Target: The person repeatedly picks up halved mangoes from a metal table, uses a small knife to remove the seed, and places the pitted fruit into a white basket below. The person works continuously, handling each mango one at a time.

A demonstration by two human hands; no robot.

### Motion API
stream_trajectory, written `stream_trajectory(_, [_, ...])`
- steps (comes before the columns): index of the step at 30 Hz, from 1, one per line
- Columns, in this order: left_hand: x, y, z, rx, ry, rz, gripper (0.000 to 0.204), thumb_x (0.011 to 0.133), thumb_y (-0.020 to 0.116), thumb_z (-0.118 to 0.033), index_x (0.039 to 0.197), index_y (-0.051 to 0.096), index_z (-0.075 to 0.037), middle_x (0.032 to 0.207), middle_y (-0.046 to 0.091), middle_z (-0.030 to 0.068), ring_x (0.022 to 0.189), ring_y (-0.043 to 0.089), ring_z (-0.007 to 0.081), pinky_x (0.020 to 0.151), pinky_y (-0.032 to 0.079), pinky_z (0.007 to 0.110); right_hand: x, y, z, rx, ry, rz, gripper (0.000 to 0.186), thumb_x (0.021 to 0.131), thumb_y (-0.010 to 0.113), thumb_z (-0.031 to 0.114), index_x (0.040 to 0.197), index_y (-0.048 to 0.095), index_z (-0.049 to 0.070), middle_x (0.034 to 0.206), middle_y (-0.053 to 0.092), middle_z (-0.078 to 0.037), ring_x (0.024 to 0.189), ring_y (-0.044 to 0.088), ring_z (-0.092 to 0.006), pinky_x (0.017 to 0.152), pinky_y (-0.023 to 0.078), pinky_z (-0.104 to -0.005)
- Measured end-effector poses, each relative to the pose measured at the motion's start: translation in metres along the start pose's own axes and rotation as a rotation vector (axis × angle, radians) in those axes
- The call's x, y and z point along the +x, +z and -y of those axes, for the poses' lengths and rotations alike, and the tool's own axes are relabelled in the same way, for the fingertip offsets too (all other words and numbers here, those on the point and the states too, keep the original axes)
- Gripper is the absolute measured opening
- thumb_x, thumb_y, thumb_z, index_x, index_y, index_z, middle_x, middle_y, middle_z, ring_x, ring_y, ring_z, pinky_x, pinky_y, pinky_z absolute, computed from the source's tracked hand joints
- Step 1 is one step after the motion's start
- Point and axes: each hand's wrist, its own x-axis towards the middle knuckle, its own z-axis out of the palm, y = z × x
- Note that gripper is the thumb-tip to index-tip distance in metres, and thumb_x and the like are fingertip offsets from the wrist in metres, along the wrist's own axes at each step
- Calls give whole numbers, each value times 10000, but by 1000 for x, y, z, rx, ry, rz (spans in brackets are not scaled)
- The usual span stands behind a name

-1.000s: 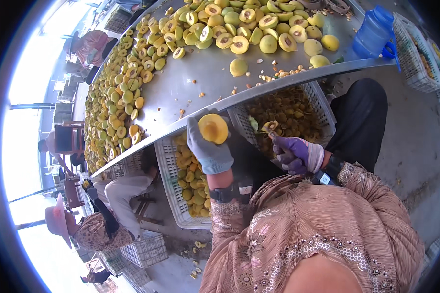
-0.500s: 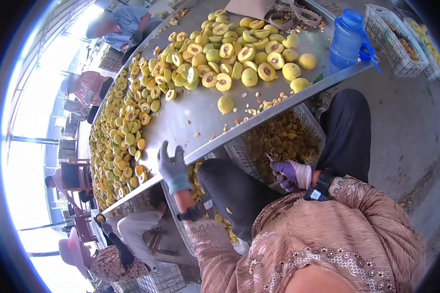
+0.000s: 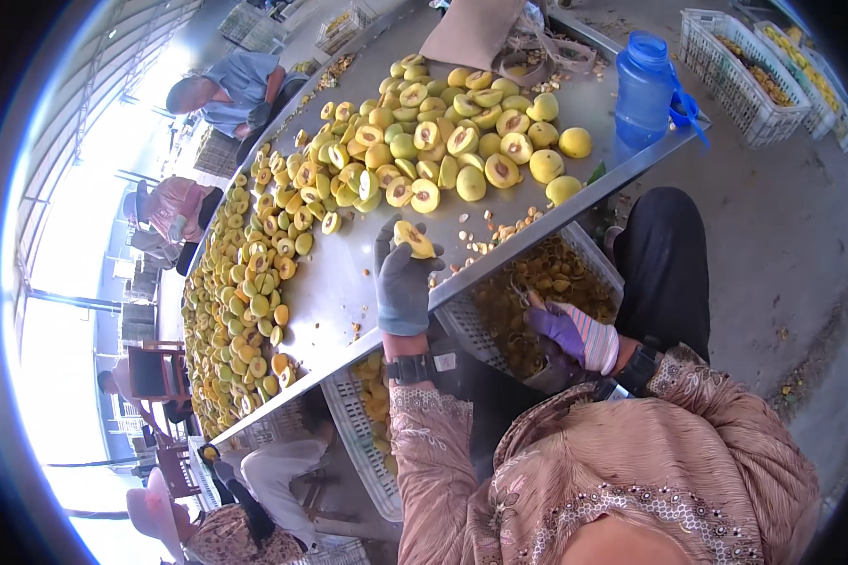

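Here, the upright left hand (image 3: 403,282) grasps a fruit half (image 3: 414,241); the right hand (image 3: 572,335), lower, curls round a tool (image 3: 535,299)

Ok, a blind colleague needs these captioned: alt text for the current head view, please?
A gloved left hand holds a halved fruit at the edge of a metal table heaped with more fruit. The purple-gloved right hand, gripping a small tool, is by a crate of fruit pieces. A blue bottle stands toward the table's right.

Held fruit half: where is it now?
In the head view, the fruit half is just left of centre, in the left hand, pictured below the fruit pile on the table.
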Motion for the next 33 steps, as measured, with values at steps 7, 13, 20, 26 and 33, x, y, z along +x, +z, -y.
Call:
stream_trajectory(7, [-76, 43, 2, -135, 132, 21, 645, 770, 685, -177, 1342, 432, -21, 1259, 532, 186, 1159, 563, 394, 886, 536, 408, -24, 52, 33, -102, -56, 126, 332, 952, 560, 435, 923, 499, 109, 539, 437, 14, 366, 379, -84, 331, 285, -250])
stream_trajectory(13, [-100, 58, 16, -117, 154, -245, 458, 982, 504, -354, 1295, 469, -22, 1236, 550, 171, 1115, 573, 291, 953, 490, 414, -28, 69, 31, -76, -29, 217, 290, 957, 542, 414, 957, 526, 125, 550, 442, 32, 372, 384, -81, 336, 275, -243])
stream_trajectory(20, [-110, 81, 25, 175, 261, -375, 425, 1044, 396, -373, 1266, 473, -19, 1159, 596, 155, 972, 631, 237, 794, 556, 344, -25, 76, 20, -57, -14, 208, 231, 962, 532, 360, 928, 524, 131, 539, 436, 34, 378, 387, -81, 337, 271, -248])
stream_trajectory(26, [-120, 92, 36, 195, 266, -347, 402, 1043, 400, -377, 1252, 481, -43, 1130, 624, 151, 921, 656, 235, 689, 574, 315, -29, 74, 13, 99, -4, 324, 397, 929, 604, 489, 797, 499, 129, 549, 416, 34, 360, 365, -75, 332, 265, -232])
stream_trajectory(33, [-126, 97, 15, -42, 149, -83, 495, 1029, 375, -460, 1252, 488, -33, 1154, 609, 164, 972, 646, 284, 714, 570, 347, -41, 59, 25, 159, 128, 435, 402, 951, 572, 485, 782, 490, 130, 556, 370, 42, 366, 295, -51, 336, 211, -229])
